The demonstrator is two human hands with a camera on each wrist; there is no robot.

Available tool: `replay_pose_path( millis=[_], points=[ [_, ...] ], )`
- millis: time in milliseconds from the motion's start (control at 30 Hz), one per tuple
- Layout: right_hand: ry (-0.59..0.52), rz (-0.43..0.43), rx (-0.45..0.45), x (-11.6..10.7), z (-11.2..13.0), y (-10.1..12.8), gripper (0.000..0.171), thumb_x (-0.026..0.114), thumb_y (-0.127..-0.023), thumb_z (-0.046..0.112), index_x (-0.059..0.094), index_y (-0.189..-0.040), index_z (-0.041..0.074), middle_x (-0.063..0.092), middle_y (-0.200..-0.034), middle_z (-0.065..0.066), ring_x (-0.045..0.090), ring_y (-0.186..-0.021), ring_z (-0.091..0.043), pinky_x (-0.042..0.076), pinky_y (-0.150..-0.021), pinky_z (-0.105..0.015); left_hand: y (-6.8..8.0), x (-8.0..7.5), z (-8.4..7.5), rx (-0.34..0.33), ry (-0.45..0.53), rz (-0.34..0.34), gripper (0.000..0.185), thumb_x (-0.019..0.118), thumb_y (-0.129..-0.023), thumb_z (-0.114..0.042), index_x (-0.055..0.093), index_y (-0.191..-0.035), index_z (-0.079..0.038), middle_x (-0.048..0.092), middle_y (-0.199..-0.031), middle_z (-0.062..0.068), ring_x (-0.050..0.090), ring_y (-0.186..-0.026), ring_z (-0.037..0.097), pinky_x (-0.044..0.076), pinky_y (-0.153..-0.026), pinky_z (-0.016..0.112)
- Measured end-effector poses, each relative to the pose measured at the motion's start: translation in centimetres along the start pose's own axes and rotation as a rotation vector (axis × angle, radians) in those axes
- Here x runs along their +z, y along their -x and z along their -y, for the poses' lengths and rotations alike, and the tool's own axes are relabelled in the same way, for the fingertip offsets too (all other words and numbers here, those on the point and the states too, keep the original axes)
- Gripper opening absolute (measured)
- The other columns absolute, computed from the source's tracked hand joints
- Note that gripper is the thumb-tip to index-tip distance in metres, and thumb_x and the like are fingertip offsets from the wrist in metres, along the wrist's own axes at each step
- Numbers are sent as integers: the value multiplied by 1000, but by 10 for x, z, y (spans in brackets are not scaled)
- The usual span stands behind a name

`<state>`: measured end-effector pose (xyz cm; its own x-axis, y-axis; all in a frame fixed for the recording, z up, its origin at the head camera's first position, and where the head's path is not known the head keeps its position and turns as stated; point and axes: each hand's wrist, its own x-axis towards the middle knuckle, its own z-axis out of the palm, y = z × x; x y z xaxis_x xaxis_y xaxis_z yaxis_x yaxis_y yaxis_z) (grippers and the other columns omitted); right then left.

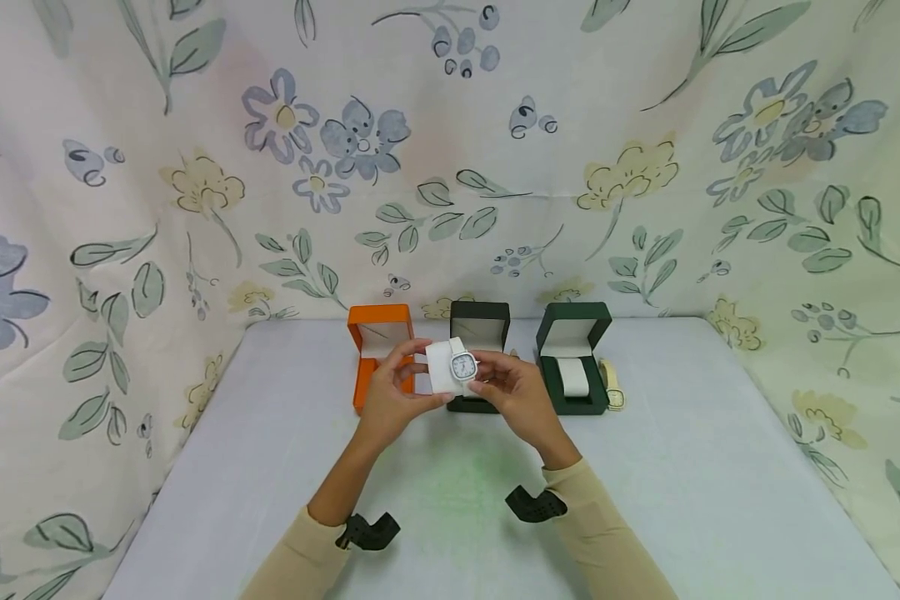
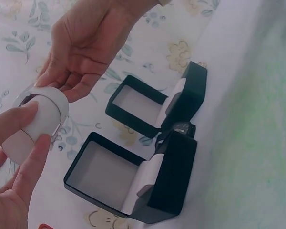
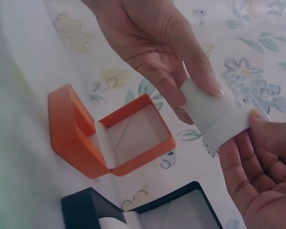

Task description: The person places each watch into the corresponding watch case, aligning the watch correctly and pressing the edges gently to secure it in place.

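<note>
A white watch cushion [image 1: 439, 368] is held up above the table between the fingers and thumb of my left hand [image 1: 392, 392]. Around the cushion's right end sits a white wristwatch [image 1: 462, 366], its square dial facing up toward the head camera. My right hand [image 1: 523, 393] pinches the watch's white strap [image 3: 229, 125], thumb on one side and fingers on the other. In the left wrist view, the strap loops round the cushion [image 2: 44, 119]. Both hands hide part of the boxes behind them.
Open boxes stand in a row at the back: orange [image 1: 378, 312], black [image 1: 480, 310] and dark green [image 1: 573, 312]. The green one holds a white cushion [image 1: 572, 377]. Beside it lies a gold-coloured watch [image 1: 613, 390]. A dark watch [image 2: 182, 128] sits between the black and green boxes.
</note>
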<state>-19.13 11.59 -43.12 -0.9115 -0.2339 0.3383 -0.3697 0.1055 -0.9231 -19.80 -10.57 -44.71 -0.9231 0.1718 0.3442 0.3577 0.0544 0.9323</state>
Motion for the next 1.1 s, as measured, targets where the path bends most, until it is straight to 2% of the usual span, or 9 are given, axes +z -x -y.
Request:
replay_pose_path(
  millis=[167, 300, 400, 500, 600, 700, 800, 900, 1100],
  points=[
    [-29, -13, 11, 6, -1, 1, 40, 75, -90, -1, 68, -129, 3, 70, -101, -14, 65, -92, -24, 59, -81, -25, -1, -2, 2, -4, 22, 2, 75, 89, -75, -1, 55, -140, -15, 54, -140, 2, 64, -109, 32, 63, -74, 37],
    [-18, -27, 3, 9, -3, 1, 40, 75, -90, 1, 69, -129, 4, 71, -103, -13, 65, -93, -24, 59, -81, -24, -2, -3, 3, 5, 24, 12, 75, 88, -76, 0, 53, -142, -8, 53, -142, 4, 63, -110, 33, 63, -75, 38],
    [-14, -19, 1, 9, -3, 2, 41, 75, -90, 0, 68, -130, 4, 71, -107, -13, 65, -96, -26, 59, -81, -24, -3, -4, 4, 3, 8, 16, 75, 89, -76, -1, 53, -142, -8, 53, -142, 4, 63, -110, 32, 63, -76, 38],
    [-1, 12, -3, 5, -1, 2, 43, 74, -91, -1, 65, -133, 4, 70, -112, -14, 65, -101, -29, 59, -85, -26, -4, -5, 2, -7, -2, 27, 75, 89, -76, -3, 54, -142, -11, 52, -143, 2, 63, -112, 33, 63, -77, 38],
    [29, 50, -29, 0, 4, 2, 50, 74, -90, -2, 60, -139, 4, 66, -120, -14, 62, -110, -30, 59, -91, -36, -4, -6, -1, -20, -5, 40, 74, 89, -76, -3, 55, -142, -13, 51, -143, 2, 63, -112, 33, 63, -77, 38],
    [68, 95, -56, -5, 10, 2, 65, 76, -88, -4, 52, -147, 6, 57, -136, -14, 56, -123, -34, 54, -99, -49, -3, -7, -3, -39, 2, 60, 75, 90, -76, -4, 56, -141, -15, 52, -142, 2, 62, -112, 33, 63, -78, 38],
    [101, 157, -62, -8, 13, 2, 83, 80, -82, -6, 41, -154, 7, 44, -152, -15, 46, -135, -36, 49, -104, -56, -2, -6, -5, -53, 26, 93, 76, 90, -75, -3, 56, -141, -18, 53, -141, 1, 62, -111, 32, 62, -79, 38],
    [110, 215, -72, -11, 5, 2, 93, 83, -79, -5, 35, -158, 10, 40, -156, -14, 44, -138, -34, 47, -105, -57, -2, -5, -6, -56, 59, 139, 78, 89, -75, 0, 55, -143, -15, 54, -142, 2, 63, -112, 32, 62, -80, 39],
    [73, 250, -78, -16, -2, 1, 91, 85, -80, 3, 39, -157, 15, 48, -151, -4, 48, -135, -26, 50, -104, -51, 0, -4, -6, -72, 93, 176, 76, 88, -76, 3, 56, -142, -17, 54, -140, 5, 63, -112, 32, 62, -80, 40]
  ],
)
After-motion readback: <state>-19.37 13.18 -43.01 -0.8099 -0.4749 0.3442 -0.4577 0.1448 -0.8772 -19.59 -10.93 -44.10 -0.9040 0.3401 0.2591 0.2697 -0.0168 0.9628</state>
